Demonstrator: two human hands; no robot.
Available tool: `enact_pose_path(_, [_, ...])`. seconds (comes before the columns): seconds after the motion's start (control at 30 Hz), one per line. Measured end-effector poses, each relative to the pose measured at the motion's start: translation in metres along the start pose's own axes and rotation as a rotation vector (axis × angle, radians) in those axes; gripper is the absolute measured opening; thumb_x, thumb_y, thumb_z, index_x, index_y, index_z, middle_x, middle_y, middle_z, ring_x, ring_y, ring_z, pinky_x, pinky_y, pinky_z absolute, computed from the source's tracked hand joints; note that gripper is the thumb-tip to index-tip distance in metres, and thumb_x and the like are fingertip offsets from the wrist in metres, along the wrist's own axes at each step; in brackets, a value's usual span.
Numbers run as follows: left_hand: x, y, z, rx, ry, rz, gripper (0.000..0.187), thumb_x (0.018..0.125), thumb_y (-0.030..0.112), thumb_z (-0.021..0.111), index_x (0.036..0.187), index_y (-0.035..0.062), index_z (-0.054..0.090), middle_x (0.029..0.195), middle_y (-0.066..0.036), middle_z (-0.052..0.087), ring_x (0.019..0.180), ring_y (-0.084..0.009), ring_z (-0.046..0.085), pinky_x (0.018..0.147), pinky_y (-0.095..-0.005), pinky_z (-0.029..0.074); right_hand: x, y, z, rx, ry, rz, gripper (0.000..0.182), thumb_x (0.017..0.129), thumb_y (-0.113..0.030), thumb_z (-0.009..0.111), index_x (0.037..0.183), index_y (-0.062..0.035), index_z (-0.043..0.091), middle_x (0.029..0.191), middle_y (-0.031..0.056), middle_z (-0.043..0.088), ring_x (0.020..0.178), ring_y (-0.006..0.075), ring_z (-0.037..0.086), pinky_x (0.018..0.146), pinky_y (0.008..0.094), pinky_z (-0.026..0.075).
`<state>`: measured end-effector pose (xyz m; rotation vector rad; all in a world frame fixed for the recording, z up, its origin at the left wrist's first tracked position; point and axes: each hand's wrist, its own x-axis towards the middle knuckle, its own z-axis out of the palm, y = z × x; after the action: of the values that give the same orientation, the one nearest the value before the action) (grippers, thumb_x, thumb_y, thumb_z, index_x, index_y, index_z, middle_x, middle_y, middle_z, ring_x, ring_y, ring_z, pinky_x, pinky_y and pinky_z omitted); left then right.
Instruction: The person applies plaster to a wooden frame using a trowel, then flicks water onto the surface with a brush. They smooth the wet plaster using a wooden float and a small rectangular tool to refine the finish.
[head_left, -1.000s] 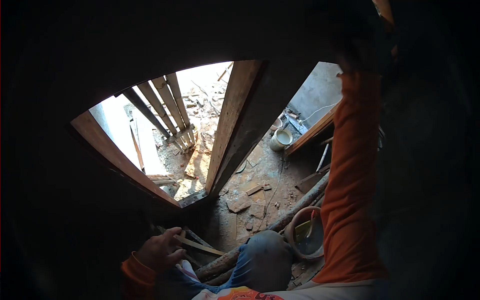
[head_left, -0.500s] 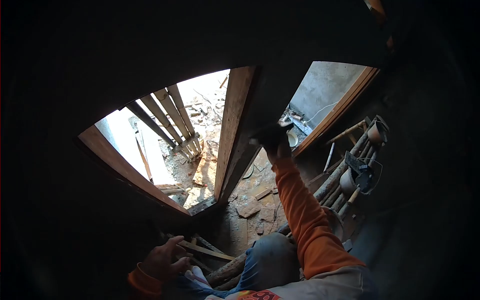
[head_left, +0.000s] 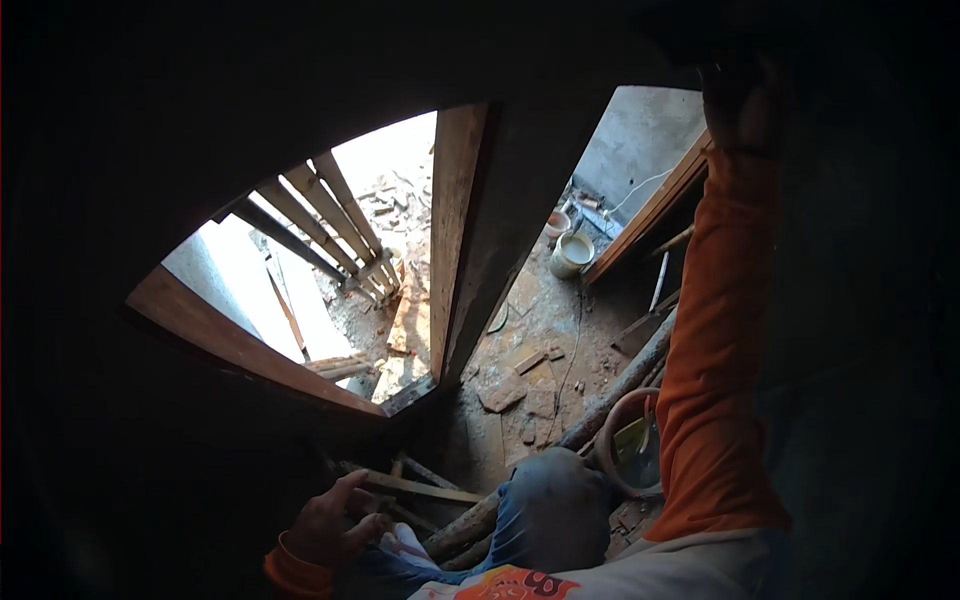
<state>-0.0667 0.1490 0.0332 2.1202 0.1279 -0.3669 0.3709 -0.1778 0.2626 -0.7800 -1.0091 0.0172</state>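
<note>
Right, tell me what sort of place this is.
Most likely a building site, seen from up on rough scaffolding. Below lies a dirt floor strewn with rubble, a paint bucket stands by a bare wall, and unfinished wooden frames surround the openings.

You see daylight glaring white through the window (head_left: 300, 270) beyond your left hand's (head_left: 330, 520) fingers; your raised right hand (head_left: 735, 105) is silhouetted, the edges curved and black.

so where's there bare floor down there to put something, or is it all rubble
Barest patch: the dirt floor between the door post and the white bucket. Crowded: broken bricks near the post's foot, poles and a basin by the knee, and wood strips by the left hand.
</note>
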Motion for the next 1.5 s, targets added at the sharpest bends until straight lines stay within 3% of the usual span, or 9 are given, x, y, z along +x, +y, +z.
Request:
enact_pose_path(0.07, [-0.001, 0.009, -0.001, 0.008, 0.028, -0.004, 0.056, 0.075, 0.014, 0.071, 0.122, -0.0005, 0.044, 0.09, -0.016, 0.066, 0.081, -0.0289, 0.067, 0.072, -0.0348, 0.053, -0.055, 0.04, -0.052, -0.881, 0.205, -0.282, 0.017, 0.088, -0.016, 0.053, 0.102, -0.0075, 0.058, 0.091, 0.0068, 0.062, 0.086, 0.0157, 0.058, 0.073, 0.0319, 0.049])
enact_pose_path(0.13, [-0.003, 0.009, -0.002, 0.031, 0.014, -0.011, 0.056, 0.075, 0.013, 0.07, 0.122, -0.0005, 0.044, 0.09, -0.016, 0.065, 0.081, -0.029, 0.067, 0.072, -0.0348, 0.053, -0.123, 0.071, -0.051, -1.177, 0.291, 0.229, 0.022, 0.082, -0.01, 0.058, 0.103, -0.0044, 0.055, 0.095, 0.0074, 0.058, 0.088, 0.0151, 0.056, 0.074, 0.0299, 0.048])
enact_pose_path(0.6, [-0.01, 0.022, 0.005, 0.187, -0.056, -0.23, 0.058, 0.075, 0.015, 0.069, 0.125, 0.0009, 0.043, 0.097, -0.015, 0.065, 0.087, -0.028, 0.066, 0.076, -0.0347, 0.052, -0.362, 0.363, -0.014, -1.587, 0.241, 0.052, 0.046, 0.067, -0.013, 0.07, 0.107, -0.001, 0.051, 0.106, 0.0169, 0.053, 0.095, 0.0319, 0.054, 0.085, 0.0392, 0.043])
enact_pose_path(0.67, [-0.01, 0.022, 0.005, 0.154, -0.051, -0.315, 0.059, 0.076, 0.016, 0.069, 0.126, 0.0012, 0.042, 0.098, -0.015, 0.065, 0.087, -0.0269, 0.066, 0.076, -0.0347, 0.052, -0.38, 0.371, 0.025, -1.146, 0.323, 0.468, 0.048, 0.068, -0.017, 0.071, 0.108, -0.0004, 0.05, 0.106, 0.0189, 0.054, 0.098, 0.0352, 0.054, 0.087, 0.0405, 0.043])
enact_pose_path(0.77, [-0.006, 0.018, 0.005, 0.132, -0.045, -0.374, 0.06, 0.077, 0.016, 0.069, 0.127, 0.0011, 0.041, 0.098, -0.015, 0.065, 0.088, -0.0261, 0.066, 0.077, -0.0348, 0.052, -0.436, 0.384, 0.043, -1.083, 0.015, 0.213, 0.048, 0.069, -0.017, 0.07, 0.11, -0.001, 0.05, 0.103, 0.0184, 0.055, 0.098, 0.0341, 0.055, 0.083, 0.0396, 0.046])
enact_pose_path(0.9, [-0.005, 0.021, 0.006, 0.08, -0.039, -0.39, 0.059, 0.077, 0.016, 0.069, 0.127, 0.0007, 0.042, 0.098, -0.015, 0.065, 0.088, -0.026, 0.066, 0.078, -0.0343, 0.053, -0.453, 0.377, 0.004, -0.539, 0.798, 0.887, 0.028, 0.079, -0.014, 0.058, 0.104, -0.0033, 0.053, 0.093, 0.0107, 0.058, 0.089, 0.0212, 0.059, 0.071, 0.0362, 0.049])
enact_pose_path(1.07, [0.003, 0.027, 0.003, 0.118, -0.048, -0.338, 0.056, 0.076, 0.013, 0.069, 0.124, -0.0001, 0.044, 0.096, -0.015, 0.065, 0.087, -0.0269, 0.066, 0.078, -0.0341, 0.053, -0.397, 0.39, -0.037, 0.348, 1.182, 0.782, 0.018, 0.09, -0.028, 0.052, 0.1, -0.0139, 0.057, 0.083, -0.0005, 0.06, 0.075, 0.0134, 0.055, 0.063, 0.0302, 0.046])
enact_pose_path(1.43, [0.011, 0.016, 0.008, 0.204, -0.029, -0.084, 0.058, 0.074, 0.012, 0.07, 0.125, 0.0025, 0.043, 0.093, -0.013, 0.066, 0.076, -0.0241, 0.067, 0.065, -0.0315, 0.053, -0.142, 0.184, 0.027, 0.566, 0.358, 0.189, 0.026, 0.089, -0.021, 0.047, 0.105, -0.0032, 0.057, 0.104, 0.0142, 0.063, 0.101, 0.0285, 0.059, 0.095, 0.0458, 0.045])
enact_pose_path(1.5, [0.013, 0.018, 0.009, 0.216, -0.051, -0.093, 0.059, 0.074, 0.011, 0.07, 0.125, 0.0024, 0.043, 0.093, -0.014, 0.066, 0.075, -0.0241, 0.066, 0.065, -0.0316, 0.053, -0.084, 0.143, -0.025, 0.608, -0.069, 0.497, 0.031, 0.086, -0.02, 0.052, 0.109, -0.0004, 0.056, 0.111, 0.0146, 0.06, 0.105, 0.0281, 0.057, 0.095, 0.0431, 0.044])
